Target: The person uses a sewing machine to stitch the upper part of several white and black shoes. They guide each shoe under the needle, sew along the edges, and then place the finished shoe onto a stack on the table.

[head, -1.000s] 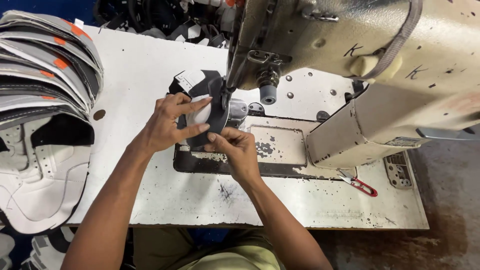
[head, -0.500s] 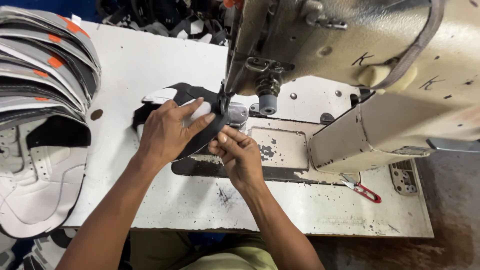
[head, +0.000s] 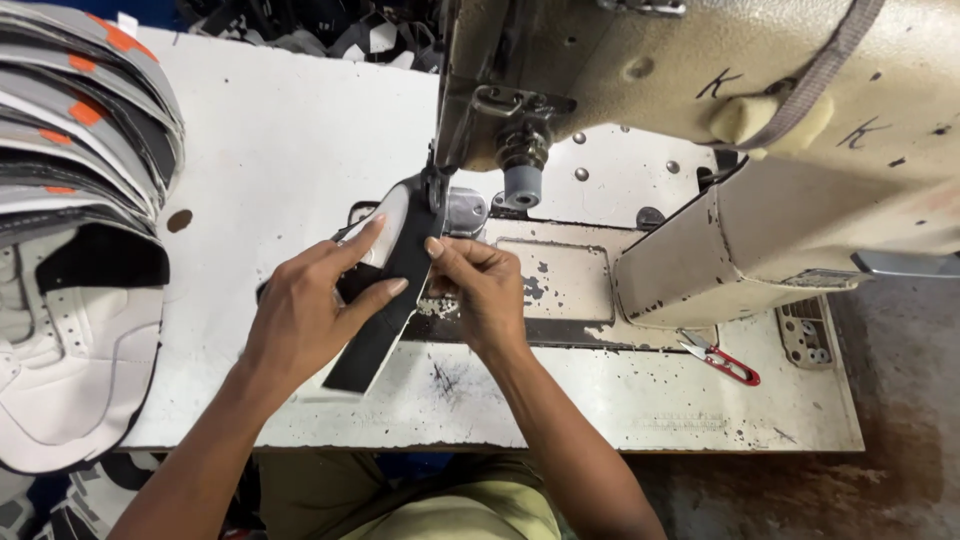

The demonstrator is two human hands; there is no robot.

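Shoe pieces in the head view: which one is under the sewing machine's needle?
The black and white shoe piece held by both hands, left hand and right hand. The others sit untouched in the stack at the table's left edge.

- A white worktop, scratched and stained with dark spots.
- A grey, dirty floor on the right side.
- The light is even.
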